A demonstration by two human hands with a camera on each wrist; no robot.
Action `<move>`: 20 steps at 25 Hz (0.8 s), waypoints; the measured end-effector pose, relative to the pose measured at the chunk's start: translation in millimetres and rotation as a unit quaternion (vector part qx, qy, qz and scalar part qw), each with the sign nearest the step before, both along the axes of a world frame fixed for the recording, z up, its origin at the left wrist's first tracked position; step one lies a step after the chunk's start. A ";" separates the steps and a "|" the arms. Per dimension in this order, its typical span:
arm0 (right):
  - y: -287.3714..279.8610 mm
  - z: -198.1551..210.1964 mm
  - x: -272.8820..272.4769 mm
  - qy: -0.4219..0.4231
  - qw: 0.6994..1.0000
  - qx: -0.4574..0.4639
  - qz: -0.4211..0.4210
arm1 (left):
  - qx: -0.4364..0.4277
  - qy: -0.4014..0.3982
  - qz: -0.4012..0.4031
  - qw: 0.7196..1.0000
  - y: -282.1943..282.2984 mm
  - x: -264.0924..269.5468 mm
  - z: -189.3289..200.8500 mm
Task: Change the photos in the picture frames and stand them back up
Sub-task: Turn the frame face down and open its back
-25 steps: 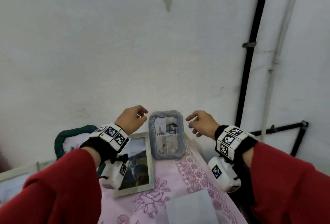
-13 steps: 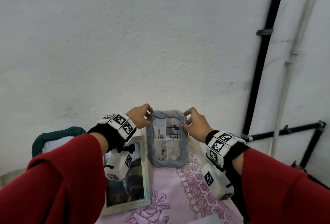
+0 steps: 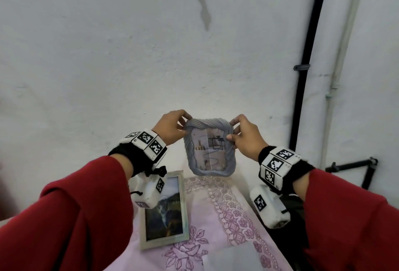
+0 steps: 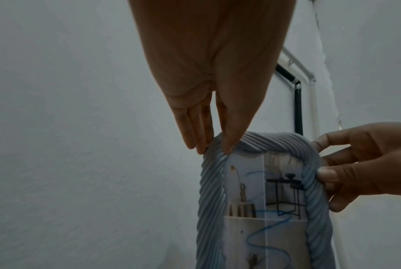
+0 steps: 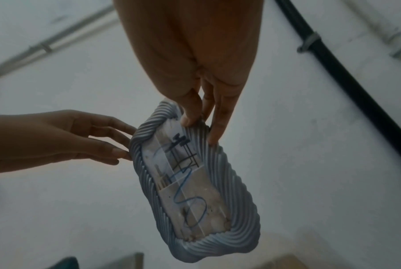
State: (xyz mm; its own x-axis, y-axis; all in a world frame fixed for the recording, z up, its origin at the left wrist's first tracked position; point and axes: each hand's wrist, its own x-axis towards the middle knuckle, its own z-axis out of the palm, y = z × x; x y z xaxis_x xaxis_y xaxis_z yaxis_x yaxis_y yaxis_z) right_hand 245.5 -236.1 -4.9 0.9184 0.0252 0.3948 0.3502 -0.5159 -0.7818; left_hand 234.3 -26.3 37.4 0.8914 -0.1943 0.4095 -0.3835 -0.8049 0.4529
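A small grey-blue ribbed picture frame [image 3: 209, 147] hangs upright in the air in front of the white wall, above the far end of the table. Its photo shows a black side table and a blue scribble. My left hand [image 3: 172, 128] pinches its top left corner [image 4: 214, 145] with thumb in front and fingers behind. My right hand [image 3: 241, 139] pinches the upper right edge [image 5: 194, 125], thumb on the front. A second, pale rectangular frame [image 3: 166, 210] with a dark landscape photo lies flat on the pink tablecloth [image 3: 218, 216], partly under my left wrist.
A white sheet of paper [image 3: 233, 257] lies at the near edge of the pink cloth. A black pipe [image 3: 306, 65] and a white pipe run up the wall at the right. The table drops off on the right side.
Both hands reached in and took hold of the ribbed frame's upper corners, then lifted it off the table and up in front of the wall.
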 end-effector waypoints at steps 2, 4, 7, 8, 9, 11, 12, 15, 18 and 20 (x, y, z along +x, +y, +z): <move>-2.0 23.5 -19.7 -0.020 1.000 0.011 0.000 | -0.001 -0.026 -0.010 1.000 0.1 -18.0 20.5; -2.2 40.5 -38.7 -0.034 0.999 0.023 0.006 | -0.001 -0.049 -0.020 0.999 1.5 -35.3 36.9; 1.4 59.7 -73.8 -0.049 0.998 0.046 0.016 | -0.019 -0.089 -0.034 0.995 4.7 -67.5 56.4; 4.0 63.7 -86.8 -0.051 0.997 0.053 0.021 | -0.030 -0.101 -0.035 0.994 6.9 -78.4 60.6; 7.1 67.4 -99.5 -0.054 0.996 0.060 0.028 | -0.043 -0.109 -0.037 0.992 9.5 -88.8 63.7; 13.6 71.4 -124.5 -0.049 0.995 0.079 0.040 | -0.086 -0.113 -0.038 0.989 15.4 -110.4 64.0; 15.9 71.8 -134.1 -0.043 0.994 0.090 0.044 | -0.119 -0.106 -0.037 0.987 17.3 -119.8 61.3; 23.8 69.4 -165.6 -0.018 0.988 0.136 0.069 | -0.199 -0.067 -0.049 0.976 24.7 -157.9 49.4; 30.6 60.4 -191.2 0.003 0.981 0.172 0.089 | -0.265 -0.038 -0.061 0.961 35.6 -195.8 32.0; 33.1 51.2 -204.5 0.011 0.976 0.194 0.095 | -0.343 0.005 -0.095 0.935 41.0 -217.9 16.0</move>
